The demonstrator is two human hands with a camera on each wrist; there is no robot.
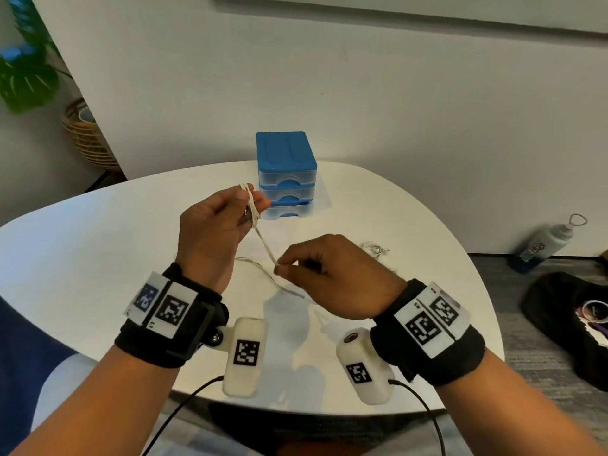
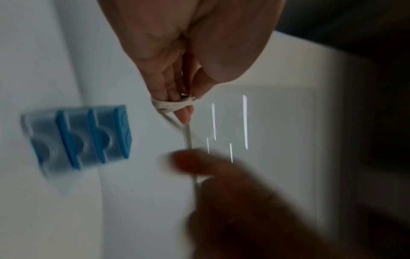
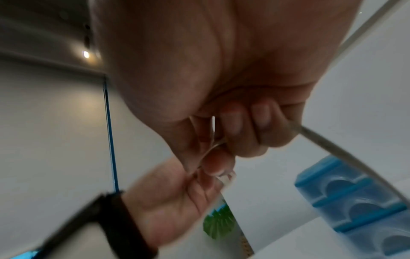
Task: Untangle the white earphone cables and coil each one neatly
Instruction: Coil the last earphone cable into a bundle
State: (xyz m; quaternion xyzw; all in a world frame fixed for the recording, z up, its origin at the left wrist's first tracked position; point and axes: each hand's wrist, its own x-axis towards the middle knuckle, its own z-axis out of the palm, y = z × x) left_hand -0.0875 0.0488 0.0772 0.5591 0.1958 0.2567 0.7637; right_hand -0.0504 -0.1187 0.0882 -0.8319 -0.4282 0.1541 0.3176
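Observation:
My left hand (image 1: 227,209) is raised above the white table (image 1: 98,245), and several turns of a white earphone cable (image 1: 251,205) are wound round its fingers (image 2: 177,98). From there the cable (image 2: 188,136) runs down to my right hand (image 1: 329,274), which pinches it between thumb and forefinger (image 3: 213,157). The slack behind that pinch trails over the table (image 1: 263,271). A second white earphone (image 1: 375,249) lies in a small bundle on the table to the right of my right hand.
A blue three-drawer plastic box (image 1: 285,174) stands at the back of the table, just behind my left hand. On the floor to the right are a bottle (image 1: 546,245) and a black bag (image 1: 569,324). A plant in a wicker basket (image 1: 87,136) stands at the far left.

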